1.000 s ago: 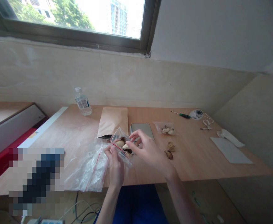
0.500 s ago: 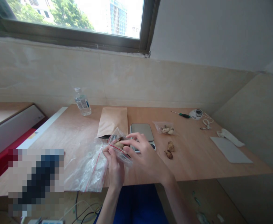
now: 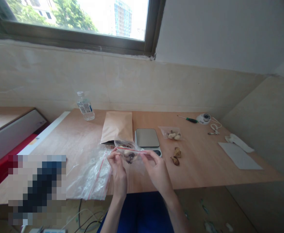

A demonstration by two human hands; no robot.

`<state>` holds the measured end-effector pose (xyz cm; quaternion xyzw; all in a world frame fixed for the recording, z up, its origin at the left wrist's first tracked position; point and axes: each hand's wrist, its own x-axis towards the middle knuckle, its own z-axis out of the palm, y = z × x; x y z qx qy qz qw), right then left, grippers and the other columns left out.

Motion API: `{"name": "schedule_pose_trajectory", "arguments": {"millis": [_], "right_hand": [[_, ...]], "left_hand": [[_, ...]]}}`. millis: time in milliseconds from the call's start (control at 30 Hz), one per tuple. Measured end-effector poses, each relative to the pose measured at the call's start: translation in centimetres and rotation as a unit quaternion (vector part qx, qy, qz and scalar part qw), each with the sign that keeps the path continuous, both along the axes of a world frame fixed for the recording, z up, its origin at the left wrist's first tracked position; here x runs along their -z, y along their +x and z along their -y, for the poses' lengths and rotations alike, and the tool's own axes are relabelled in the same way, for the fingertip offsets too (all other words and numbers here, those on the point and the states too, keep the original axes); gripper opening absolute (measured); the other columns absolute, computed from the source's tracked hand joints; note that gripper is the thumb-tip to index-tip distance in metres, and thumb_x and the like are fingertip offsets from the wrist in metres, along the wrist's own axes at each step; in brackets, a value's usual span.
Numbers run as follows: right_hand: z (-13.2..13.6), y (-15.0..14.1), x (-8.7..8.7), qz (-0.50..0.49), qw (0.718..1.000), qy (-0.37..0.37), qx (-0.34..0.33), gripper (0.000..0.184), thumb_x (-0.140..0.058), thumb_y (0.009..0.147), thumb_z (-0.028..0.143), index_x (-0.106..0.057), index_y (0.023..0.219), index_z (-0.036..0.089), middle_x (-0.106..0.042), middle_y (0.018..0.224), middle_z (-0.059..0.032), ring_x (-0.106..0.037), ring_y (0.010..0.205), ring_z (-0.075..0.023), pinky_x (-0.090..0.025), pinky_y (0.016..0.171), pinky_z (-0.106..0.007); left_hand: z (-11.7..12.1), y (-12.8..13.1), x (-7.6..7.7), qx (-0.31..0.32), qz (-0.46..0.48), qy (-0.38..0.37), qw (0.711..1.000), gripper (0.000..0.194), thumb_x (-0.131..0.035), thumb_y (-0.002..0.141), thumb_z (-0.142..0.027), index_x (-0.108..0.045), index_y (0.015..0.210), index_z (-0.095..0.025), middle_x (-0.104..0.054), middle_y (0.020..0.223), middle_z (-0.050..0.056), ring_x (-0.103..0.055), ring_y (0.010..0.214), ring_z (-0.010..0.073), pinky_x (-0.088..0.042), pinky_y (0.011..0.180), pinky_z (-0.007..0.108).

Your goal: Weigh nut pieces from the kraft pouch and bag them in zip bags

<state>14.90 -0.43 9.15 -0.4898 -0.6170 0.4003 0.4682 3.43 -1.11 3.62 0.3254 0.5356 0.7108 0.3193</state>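
Note:
A small clear zip bag (image 3: pixel 129 152) with a red strip and several brown and pale pieces inside hangs just above the wooden table (image 3: pixel 205 161). My left hand (image 3: pixel 119 173) pinches its left top corner. My right hand (image 3: pixel 157 171) pinches the right end of its top edge. Both hands are closed on the bag, which is stretched between them. Behind it lies a small silver scale (image 3: pixel 147 138). Two loose brown pieces (image 3: pixel 176 156) rest on the table to the right of my right hand.
A heap of empty clear zip bags (image 3: pixel 90 176) lies left of my hands. A brown paper envelope (image 3: pixel 117 127), a water bottle (image 3: pixel 85 106), another filled small bag (image 3: pixel 172 133), a green screwdriver (image 3: pixel 188 119), a white round device (image 3: pixel 204 118) and white paper (image 3: pixel 239 156) lie around.
My right hand has come off the bag's mouth, moved right and taken hold of the top edge. The bag is now pulled flat between both hands, and the scale behind it is uncovered.

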Motion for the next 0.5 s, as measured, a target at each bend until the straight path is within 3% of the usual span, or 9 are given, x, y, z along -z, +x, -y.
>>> {"name": "schedule_pose_trajectory", "arguments": {"millis": [100,233,367,500], "right_hand": [[0.3,0.6,0.3,-0.040,0.998,0.040,0.010,0.020,-0.050,0.090,0.035,-0.063,0.093,0.020,-0.069,0.094,-0.0046,-0.064,0.091,-0.0184,-0.049,0.083,-0.029],[0.5,1.5,1.6,-0.090,0.993,0.067,0.020,0.019,-0.048,0.091,0.036,-0.060,0.091,0.021,-0.069,0.097,-0.0054,-0.064,0.096,-0.0190,-0.049,0.086,-0.030],[0.2,1.8,3.1,-0.105,0.993,0.042,0.019,0.022,-0.046,0.092,0.040,-0.058,0.094,0.022,-0.068,0.100,-0.0071,-0.063,0.099,-0.0202,-0.049,0.088,-0.033],[-0.2,1.8,4.2,-0.079,0.996,0.018,-0.036,0.029,-0.045,0.091,0.043,-0.060,0.099,0.021,-0.068,0.102,-0.0081,-0.064,0.099,-0.0204,-0.049,0.088,-0.034]], "left_hand": [[-0.6,-1.0,0.4,0.008,-0.003,-0.011,1.000,0.035,-0.048,0.087,-0.046,-0.047,0.113,-0.023,-0.044,0.128,0.006,-0.036,0.129,0.0185,-0.026,0.108,0.034],[-1.5,-2.5,1.0,0.100,0.097,-0.017,0.990,0.045,-0.049,0.086,-0.048,-0.046,0.124,-0.023,-0.051,0.129,0.009,-0.047,0.121,0.0207,-0.034,0.103,0.039],[-1.3,-2.6,0.4,0.141,0.038,-0.001,0.989,0.034,-0.054,0.083,-0.046,-0.064,0.098,-0.018,-0.066,0.103,0.008,-0.058,0.103,0.0217,-0.042,0.094,0.034],[-0.6,-1.8,-0.4,0.155,-0.040,-0.006,0.987,0.023,-0.063,0.078,-0.041,-0.066,0.082,-0.018,-0.067,0.086,0.004,-0.061,0.084,0.0185,-0.046,0.076,0.027]]}}
